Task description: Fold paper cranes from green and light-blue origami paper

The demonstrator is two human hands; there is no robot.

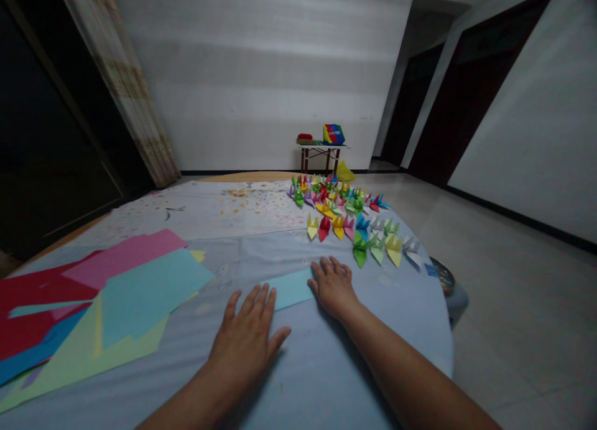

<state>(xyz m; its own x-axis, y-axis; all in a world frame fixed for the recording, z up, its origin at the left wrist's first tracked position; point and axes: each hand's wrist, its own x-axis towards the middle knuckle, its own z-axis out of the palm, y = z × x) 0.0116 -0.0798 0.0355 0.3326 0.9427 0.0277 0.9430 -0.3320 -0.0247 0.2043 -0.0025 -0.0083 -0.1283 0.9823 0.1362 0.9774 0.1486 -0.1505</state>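
Note:
A light blue sheet of paper [293,289] lies flat on the blue cloth-covered table [326,368] in front of me. My left hand [247,340] rests flat on the cloth with fingers spread, its fingertips on the sheet's left edge. My right hand [332,285] presses on the sheet's right edge, fingers stretched out. Neither hand holds anything.
A pile of loose coloured sheets [93,305] lies at the left. Several folded paper cranes [349,221] stand in rows at the far right of the table. A small side table [321,151] with a colourful box stands by the far wall. Tiled floor lies to the right.

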